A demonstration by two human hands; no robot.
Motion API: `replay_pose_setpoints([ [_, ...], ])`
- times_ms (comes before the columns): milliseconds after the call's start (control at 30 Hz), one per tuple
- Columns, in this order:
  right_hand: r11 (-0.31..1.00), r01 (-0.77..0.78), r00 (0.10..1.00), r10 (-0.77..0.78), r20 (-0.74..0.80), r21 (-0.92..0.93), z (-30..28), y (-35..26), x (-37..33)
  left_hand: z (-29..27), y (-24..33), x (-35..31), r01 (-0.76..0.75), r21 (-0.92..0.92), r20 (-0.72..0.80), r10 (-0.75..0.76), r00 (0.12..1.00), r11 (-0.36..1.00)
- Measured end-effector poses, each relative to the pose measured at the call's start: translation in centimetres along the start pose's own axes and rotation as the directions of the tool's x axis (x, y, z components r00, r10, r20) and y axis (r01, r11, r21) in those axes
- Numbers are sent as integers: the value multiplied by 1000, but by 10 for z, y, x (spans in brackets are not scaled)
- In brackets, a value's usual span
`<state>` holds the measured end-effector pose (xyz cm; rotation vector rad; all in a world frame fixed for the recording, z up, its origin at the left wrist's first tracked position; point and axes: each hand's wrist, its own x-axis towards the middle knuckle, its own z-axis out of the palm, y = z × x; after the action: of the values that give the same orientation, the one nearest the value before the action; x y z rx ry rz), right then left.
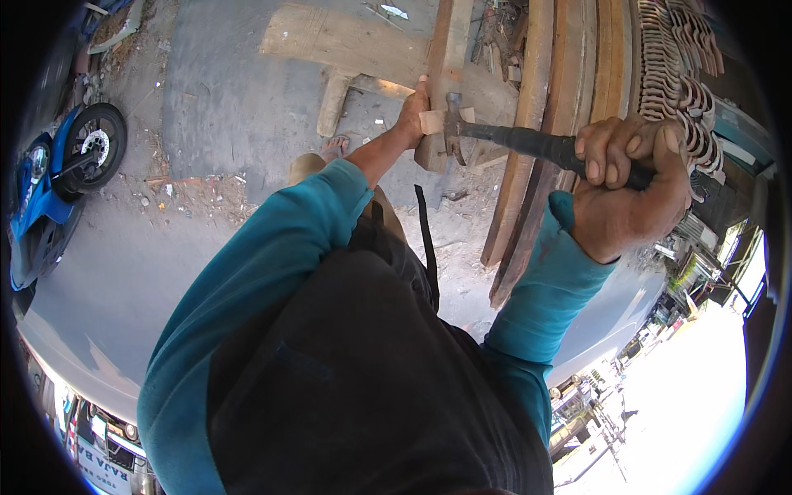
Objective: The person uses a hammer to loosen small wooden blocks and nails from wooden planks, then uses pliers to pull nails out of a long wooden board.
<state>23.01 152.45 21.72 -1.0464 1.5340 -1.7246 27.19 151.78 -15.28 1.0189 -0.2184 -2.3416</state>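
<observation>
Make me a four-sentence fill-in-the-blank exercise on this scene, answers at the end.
1. The right hand grips the black handle of a ____.
2. The left hand is against a beam made of ____.
3. The motorcycle's bodywork is coloured ____.
4. The curved roof tiles are stacked toward the picture's upper ____ corner.

Missing words: hammer; wood; blue; right.

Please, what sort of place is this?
Probably an outdoor woodworking or building yard: long wooden beams lie near stacked wavy pieces resembling roof tiles, and the right hand holds a hammer.
</observation>
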Motion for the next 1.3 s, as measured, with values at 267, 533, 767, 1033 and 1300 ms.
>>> replay_pose_setpoints([
  [267,1000,14,1000,-15,15,10,0,14,43,-38,-12,-2,-212,40,101,207,973,976],
  [533,996,90,988,-88,-123,8,-4,21,35,14,57,-123,-437,882,276,556,784,177],
  [767,1000,18,998,-16,-56,22,5,18,39,-4,69,-111,-564,823,479,446,756,72],
  [1033,1000,17,1000,-18,-19,-26,12,40,81,14,80,-113,-558,830,524,373,766,-21],
  [1300,997,-15,997,10,-72,-74,11,26,65,3,68,-106,-574,804,577,443,686,-158],
])
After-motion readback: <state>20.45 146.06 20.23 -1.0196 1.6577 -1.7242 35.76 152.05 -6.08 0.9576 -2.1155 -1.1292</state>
